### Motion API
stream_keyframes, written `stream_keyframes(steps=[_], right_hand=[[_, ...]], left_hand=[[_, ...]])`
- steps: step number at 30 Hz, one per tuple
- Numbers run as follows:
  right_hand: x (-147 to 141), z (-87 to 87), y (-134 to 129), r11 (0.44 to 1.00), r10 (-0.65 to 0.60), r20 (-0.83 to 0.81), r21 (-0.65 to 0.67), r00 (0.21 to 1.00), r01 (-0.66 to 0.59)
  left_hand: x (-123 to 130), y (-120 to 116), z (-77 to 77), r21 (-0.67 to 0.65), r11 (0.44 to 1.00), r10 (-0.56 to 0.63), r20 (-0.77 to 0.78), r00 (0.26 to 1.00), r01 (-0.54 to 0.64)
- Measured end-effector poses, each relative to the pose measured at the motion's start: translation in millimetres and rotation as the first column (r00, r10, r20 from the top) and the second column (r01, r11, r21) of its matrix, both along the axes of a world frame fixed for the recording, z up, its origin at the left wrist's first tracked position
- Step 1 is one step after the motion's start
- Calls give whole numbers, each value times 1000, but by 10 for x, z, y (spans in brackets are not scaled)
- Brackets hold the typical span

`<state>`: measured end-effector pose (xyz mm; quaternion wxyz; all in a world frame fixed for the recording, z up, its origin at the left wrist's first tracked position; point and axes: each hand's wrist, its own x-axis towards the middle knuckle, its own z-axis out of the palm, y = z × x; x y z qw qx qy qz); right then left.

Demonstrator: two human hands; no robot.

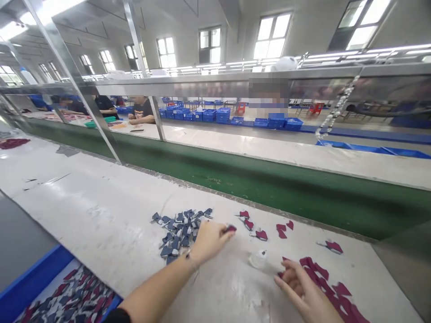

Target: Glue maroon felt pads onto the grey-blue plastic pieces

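Note:
My left hand is closed in a pinch on a small maroon fabric piece above the white table. Beside it lies a pile of navy and grey pieces, partly hidden behind the hand. Lower right, my right hand has thumb and fingertips together at a small dark red piece. Around its far side spread several loose maroon pieces. Between the hands stands a small clear bottle with a dark tip. Beyond it lie a few maroon-and-grey pieces and plain maroon cutouts.
A blue bin full of mixed maroon and navy pieces is at lower left. A green trough runs behind the white table, under a metal frame. Co-workers sit across the line, and blue crates stand farther back.

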<state>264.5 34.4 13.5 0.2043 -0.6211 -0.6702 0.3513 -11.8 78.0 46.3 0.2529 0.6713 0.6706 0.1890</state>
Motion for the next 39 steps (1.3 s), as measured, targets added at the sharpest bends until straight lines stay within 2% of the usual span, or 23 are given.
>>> stream_keyframes(steps=[2,4,7,9,11,15,19,20,21,22,24,25,27,29,31,33,36,39], right_hand=[[-23,-37,163,1000,4,-9,-23,1000,-5],[-141,-109,292,999,31,-27,-34,999,-32],[-347,-196,383,996,74,-66,-45,995,-77],[-420,-182,384,993,89,-112,-64,990,-96],[-415,-100,352,991,86,-187,-88,979,-103],[-261,174,225,991,-9,-318,-132,948,-34],[-137,427,35,981,-111,-314,-186,943,54],[-129,485,-18,978,-135,-303,-196,943,77],[-128,542,-69,974,-165,-285,-199,944,110],[-131,598,-114,969,-199,-264,-194,944,150],[-130,702,-175,959,-260,-227,-176,939,223],[-117,743,-185,956,-273,-216,-170,937,239],[-48,785,-159,966,-237,-203,-153,950,209],[68,761,-83,994,-93,-203,-72,975,80],[187,685,3,996,80,-229,53,970,-69],[263,594,62,981,175,-262,133,949,-144],[266,505,67,977,193,-249,135,949,-163],[206,500,4,988,139,-224,90,965,-122]], left_hand=[[-5,290,19,41,997,73,-108,991,-69],[-24,508,-30,70,985,168,-192,967,-158],[-144,695,-122,68,955,295,-271,916,-287],[-264,748,-142,42,942,330,-292,898,-332],[-369,750,-120,23,946,317,-273,908,-323],[-460,618,-15,69,977,211,-118,970,-204],[-422,341,43,45,994,100,54,993,-103],[-388,261,42,19,997,73,139,988,-76],[-339,182,34,-15,999,45,269,962,-42],[-277,107,17,-67,998,34,452,891,-4],[-119,-25,-45,-234,966,116,775,622,112],[-34,-78,-89,-335,927,217,849,482,172],[123,-163,-184,-521,822,451,842,296,231],[232,-225,-257,-645,734,617,764,187,212],[280,-269,-285,-693,695,683,719,126,190],[276,-299,-280,-693,687,692,716,93,221],[235,-327,-270,-618,711,641,766,51,335],[211,-347,-302,-493,769,500,861,98,407]])
